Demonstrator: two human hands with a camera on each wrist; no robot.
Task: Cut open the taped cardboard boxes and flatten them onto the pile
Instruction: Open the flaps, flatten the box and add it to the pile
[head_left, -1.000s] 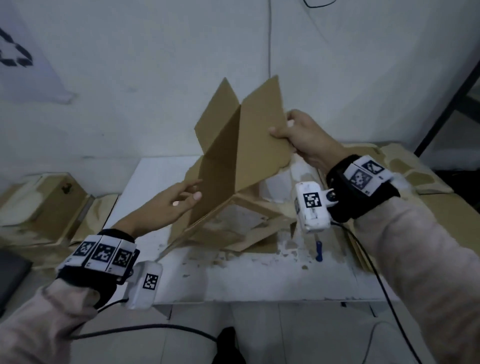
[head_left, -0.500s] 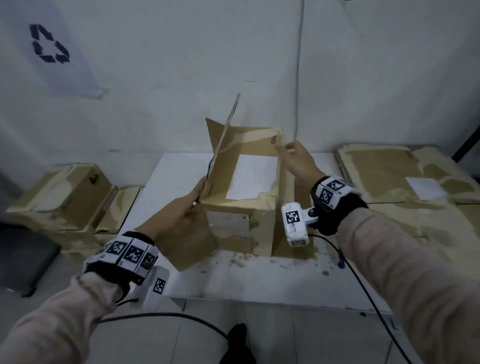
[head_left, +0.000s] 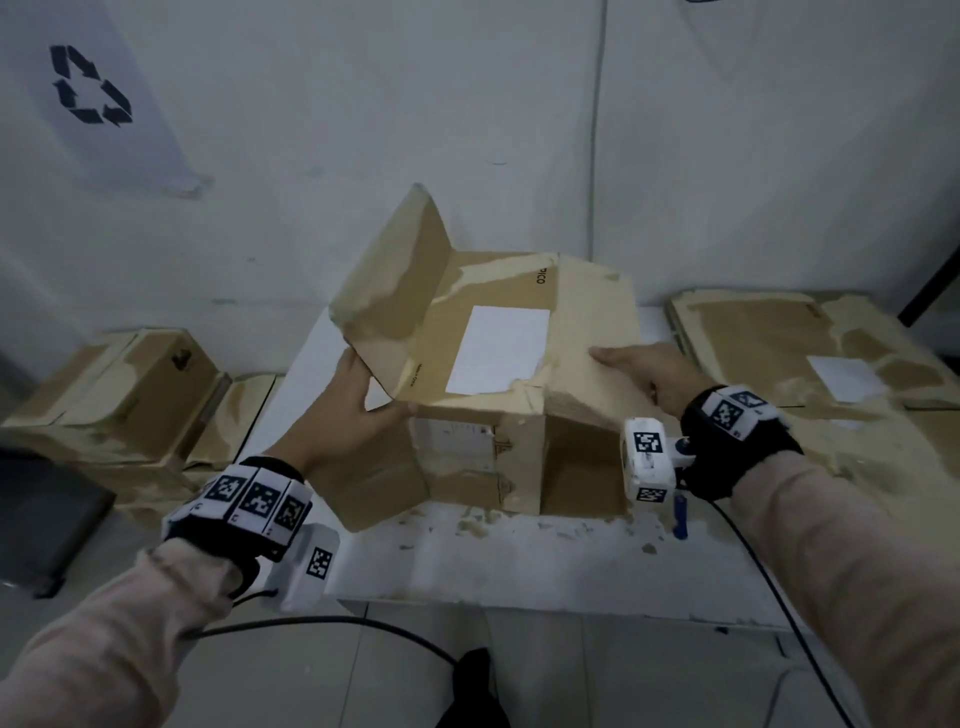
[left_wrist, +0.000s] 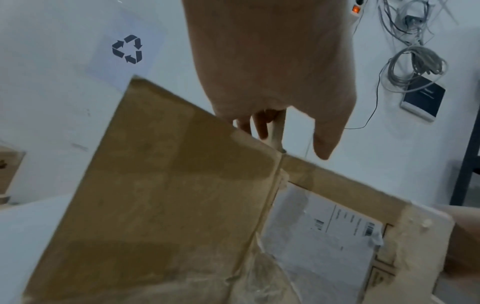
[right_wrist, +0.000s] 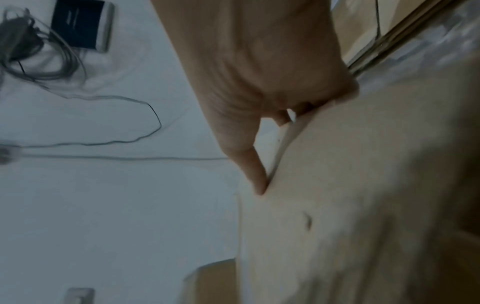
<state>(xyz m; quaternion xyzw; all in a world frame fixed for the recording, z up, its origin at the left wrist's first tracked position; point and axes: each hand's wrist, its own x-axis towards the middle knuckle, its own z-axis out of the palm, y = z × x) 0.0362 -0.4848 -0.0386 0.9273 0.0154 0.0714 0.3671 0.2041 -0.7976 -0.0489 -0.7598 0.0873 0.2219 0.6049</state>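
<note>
Brown cardboard box (head_left: 582, 332), white label (head_left: 498, 349)

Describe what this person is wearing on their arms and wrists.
Both arms have pale pink long sleeves. Each wrist carries a black band ringed with white square-patterned marker tiles, plus a white boxy camera unit with its own markers. Black cables trail from them.

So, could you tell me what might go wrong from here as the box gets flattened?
1. The opened box is half collapsed; the left hand grips one edge, the right hand the other, so a panel could spring back or slip.
2. The blue cutter lies by the box's near right corner and could be knocked off the white table.
</note>
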